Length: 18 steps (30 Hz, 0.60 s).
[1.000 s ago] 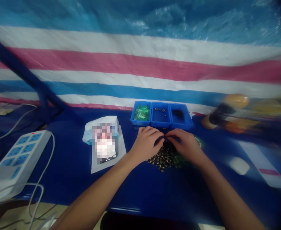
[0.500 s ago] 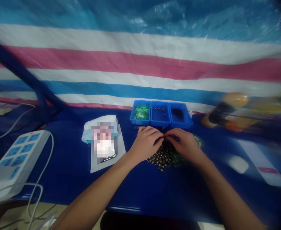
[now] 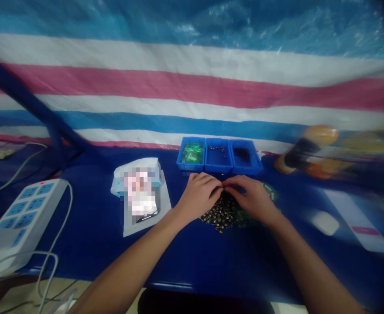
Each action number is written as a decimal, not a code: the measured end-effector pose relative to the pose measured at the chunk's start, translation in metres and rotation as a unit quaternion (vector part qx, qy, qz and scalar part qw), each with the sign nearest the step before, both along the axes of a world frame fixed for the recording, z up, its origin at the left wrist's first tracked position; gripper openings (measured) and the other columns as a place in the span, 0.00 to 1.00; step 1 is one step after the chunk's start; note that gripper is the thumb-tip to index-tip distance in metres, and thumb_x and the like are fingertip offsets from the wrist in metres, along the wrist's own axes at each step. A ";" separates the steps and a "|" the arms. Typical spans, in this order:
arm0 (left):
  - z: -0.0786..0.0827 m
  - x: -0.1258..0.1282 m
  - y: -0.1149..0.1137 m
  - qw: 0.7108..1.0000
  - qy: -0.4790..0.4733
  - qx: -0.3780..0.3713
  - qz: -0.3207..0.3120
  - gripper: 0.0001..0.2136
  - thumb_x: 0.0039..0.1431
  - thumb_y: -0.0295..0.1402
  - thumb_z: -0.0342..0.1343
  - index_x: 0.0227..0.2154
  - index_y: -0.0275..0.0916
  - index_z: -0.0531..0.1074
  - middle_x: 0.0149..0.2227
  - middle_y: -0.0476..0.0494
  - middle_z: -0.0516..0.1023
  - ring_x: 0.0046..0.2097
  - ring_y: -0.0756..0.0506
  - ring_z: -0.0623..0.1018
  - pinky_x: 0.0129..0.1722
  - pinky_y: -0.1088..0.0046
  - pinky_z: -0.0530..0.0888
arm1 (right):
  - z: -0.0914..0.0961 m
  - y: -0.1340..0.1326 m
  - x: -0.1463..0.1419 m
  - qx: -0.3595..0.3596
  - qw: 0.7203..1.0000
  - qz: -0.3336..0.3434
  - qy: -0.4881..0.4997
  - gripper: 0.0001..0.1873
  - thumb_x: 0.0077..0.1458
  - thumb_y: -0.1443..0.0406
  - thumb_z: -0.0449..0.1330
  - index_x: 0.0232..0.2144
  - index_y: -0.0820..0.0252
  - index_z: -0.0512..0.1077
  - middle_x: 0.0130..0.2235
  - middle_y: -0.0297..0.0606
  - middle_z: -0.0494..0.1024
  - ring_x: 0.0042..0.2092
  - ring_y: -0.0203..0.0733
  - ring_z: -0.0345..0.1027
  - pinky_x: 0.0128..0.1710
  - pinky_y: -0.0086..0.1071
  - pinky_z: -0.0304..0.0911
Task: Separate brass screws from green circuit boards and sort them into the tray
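Observation:
My left hand (image 3: 199, 197) and my right hand (image 3: 250, 197) meet at the fingertips above a heap of small black-and-gold components (image 3: 218, 216). Whatever lies between the fingertips is hidden by them. Green circuit boards (image 3: 244, 219) lie at the heap's right side, partly under my right hand. Just beyond my hands stands a blue three-compartment tray (image 3: 220, 170). Its left compartment holds green pieces (image 3: 192, 153), the middle one a few small metal parts (image 3: 216, 150), and the right one dark parts (image 3: 241, 154).
A white power strip (image 3: 25, 220) with cables lies at the left. A blurred-out phone (image 3: 142, 205) rests on white paper beside a white packet (image 3: 135, 174). A white mouse (image 3: 325, 223) and a blurred bottle (image 3: 305, 150) stand at the right, before a striped tarpaulin wall.
The whole view has drifted slightly. My hands stay together over the heap, and I see no change in the tray or in what they touch.

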<state>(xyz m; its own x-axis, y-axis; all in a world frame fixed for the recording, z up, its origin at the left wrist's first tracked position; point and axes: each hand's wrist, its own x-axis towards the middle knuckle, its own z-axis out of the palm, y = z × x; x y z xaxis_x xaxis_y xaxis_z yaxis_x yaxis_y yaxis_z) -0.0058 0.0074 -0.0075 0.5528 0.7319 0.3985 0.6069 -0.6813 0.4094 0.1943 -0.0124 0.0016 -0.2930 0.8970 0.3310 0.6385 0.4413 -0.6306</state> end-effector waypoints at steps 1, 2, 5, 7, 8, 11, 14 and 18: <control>0.000 0.000 0.000 1.000 -0.002 -0.005 -0.002 0.07 0.68 0.32 0.49 0.38 0.41 0.73 0.41 0.48 0.80 0.46 0.44 0.74 0.48 0.61 0.62 | 0.000 0.000 0.000 -0.002 1.000 0.001 0.002 0.07 0.60 0.66 0.60 0.41 0.54 0.76 0.40 0.35 0.80 0.41 0.41 0.73 0.43 0.33 0.65; 0.001 0.000 0.000 1.000 -0.004 -0.009 -0.004 0.07 0.68 0.32 0.49 0.38 0.41 0.73 0.40 0.47 0.80 0.45 0.44 0.75 0.47 0.61 0.61 | 0.000 0.000 -0.001 -0.003 1.000 0.004 0.004 0.07 0.60 0.66 0.60 0.41 0.54 0.76 0.40 0.35 0.80 0.42 0.41 0.73 0.44 0.34 0.65; 0.002 0.000 0.000 1.000 -0.008 -0.017 -0.008 0.07 0.68 0.31 0.48 0.38 0.40 0.72 0.39 0.48 0.81 0.44 0.44 0.75 0.46 0.61 0.62 | 0.000 0.000 -0.001 -0.006 1.000 0.010 0.011 0.06 0.61 0.65 0.58 0.39 0.54 0.76 0.40 0.36 0.80 0.42 0.42 0.73 0.44 0.34 0.65; 0.002 0.000 0.000 1.000 -0.016 -0.017 -0.005 0.07 0.68 0.32 0.49 0.38 0.40 0.72 0.38 0.48 0.81 0.43 0.44 0.75 0.46 0.61 0.62 | 0.000 0.000 -0.002 -0.011 1.000 0.007 0.018 0.07 0.61 0.64 0.58 0.38 0.55 0.76 0.39 0.36 0.80 0.41 0.42 0.73 0.44 0.34 0.65; 0.003 0.001 -0.001 1.000 -0.022 -0.017 -0.003 0.07 0.68 0.32 0.49 0.37 0.41 0.72 0.38 0.48 0.81 0.43 0.44 0.76 0.46 0.61 0.62 | 0.001 -0.001 -0.003 -0.013 1.000 0.003 0.022 0.07 0.61 0.64 0.58 0.39 0.55 0.76 0.39 0.36 0.80 0.41 0.41 0.73 0.43 0.33 0.64; 0.005 0.001 -0.002 0.998 -0.057 -0.015 0.013 0.07 0.68 0.33 0.50 0.37 0.41 0.72 0.37 0.49 0.81 0.42 0.45 0.76 0.46 0.61 0.63 | 0.003 -0.001 -0.004 -0.034 0.999 -0.011 0.031 0.08 0.62 0.61 0.56 0.37 0.56 0.75 0.35 0.34 0.79 0.36 0.39 0.71 0.39 0.32 0.62; 0.006 0.000 -0.002 0.994 -0.093 -0.004 0.051 0.07 0.67 0.33 0.50 0.38 0.42 0.73 0.38 0.48 0.80 0.42 0.45 0.76 0.45 0.62 0.65 | 0.005 -0.001 -0.003 -0.080 0.995 -0.042 0.048 0.16 0.64 0.57 0.53 0.29 0.58 0.71 0.26 0.31 0.72 0.28 0.36 0.64 0.31 0.30 0.57; 0.006 -0.003 0.001 0.992 -0.103 0.009 0.077 0.07 0.67 0.32 0.50 0.36 0.42 0.73 0.36 0.49 0.80 0.42 0.44 0.76 0.45 0.62 0.65 | 0.000 0.004 0.002 -0.144 0.979 -0.110 0.095 0.24 0.63 0.52 0.52 0.20 0.59 0.64 0.20 0.29 0.64 0.24 0.34 0.57 0.25 0.29 0.53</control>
